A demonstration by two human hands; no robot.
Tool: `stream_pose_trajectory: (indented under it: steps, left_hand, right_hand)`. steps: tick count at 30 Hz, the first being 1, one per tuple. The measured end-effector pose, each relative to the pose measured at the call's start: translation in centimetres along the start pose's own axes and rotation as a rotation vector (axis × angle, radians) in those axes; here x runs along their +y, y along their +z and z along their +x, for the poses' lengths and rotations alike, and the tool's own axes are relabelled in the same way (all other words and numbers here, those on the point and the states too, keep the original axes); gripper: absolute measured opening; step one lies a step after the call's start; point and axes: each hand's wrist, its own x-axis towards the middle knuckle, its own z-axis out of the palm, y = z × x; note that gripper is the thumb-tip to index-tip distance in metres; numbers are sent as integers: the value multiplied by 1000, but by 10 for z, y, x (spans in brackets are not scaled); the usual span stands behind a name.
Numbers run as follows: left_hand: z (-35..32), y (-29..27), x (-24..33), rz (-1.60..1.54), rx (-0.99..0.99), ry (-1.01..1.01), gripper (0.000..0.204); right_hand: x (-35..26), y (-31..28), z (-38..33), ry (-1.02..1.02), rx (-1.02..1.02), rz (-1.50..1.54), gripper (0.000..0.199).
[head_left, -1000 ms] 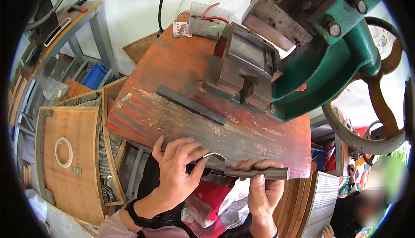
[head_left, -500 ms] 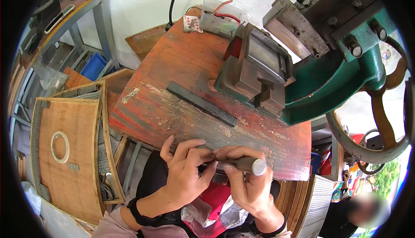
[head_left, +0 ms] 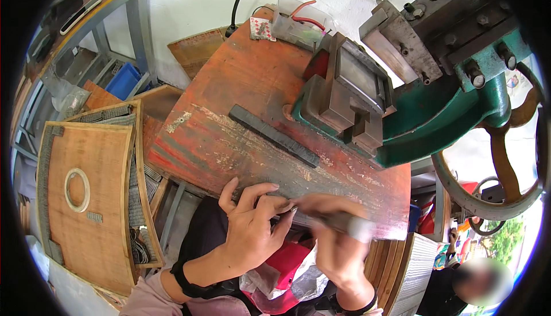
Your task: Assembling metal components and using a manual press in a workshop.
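Grey metal, a slim bar [head_left: 338, 222], sits pinched at the near edge of the red worn tabletop [head_left: 241, 86], and it's blurred with motion right now. A second ago it lay along that edge under the right hand [head_left: 330, 241] with the left hand [head_left: 252, 230] spread beside it; half a second ago both hands had closed in on it; now the two hands meet on it, fingertips touching at its left end. Judging from that, the person has moved from picking it up to working it between the fingers, right at the table edge.

The left hand has thumb and forefinger nipped onto the bar's end, other fingers curled loosely above. The right hand is wrapped over the bar's middle, fist nearly closed.

Further up the tabletop, a dark flat strip [head_left: 274, 136] lies diagonally, untouched across all three views. Beyond that stands the green press [head_left: 436, 109] with its grey die block [head_left: 344, 95], and its big handwheel [head_left: 493, 172] off to the right of the table.

Hard to make out: the bar's right tip smears into a pale blur, its exact shape is lost, and what the fingertips do at the left end is hidden. The press top is cut off by the rim.
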Motion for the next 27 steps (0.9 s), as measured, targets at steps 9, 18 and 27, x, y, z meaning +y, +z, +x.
stream_pose_trajectory:
  steps: [9, 18, 27]
  left_hand:
    - [-2, 2, -1, -1, 19, 16, 27]
    - [-1, 3, -2, 32, 19, 41, 33]
    - [-3, 4, -5, 36, 14, 53, 33]
  right_hand:
    - [6, 0, -2, -132, 6, 49, 31]
    - [3, -4, 3, -129, 43, 218, 30]
    - [-3, 1, 3, -140, 109, 193, 18]
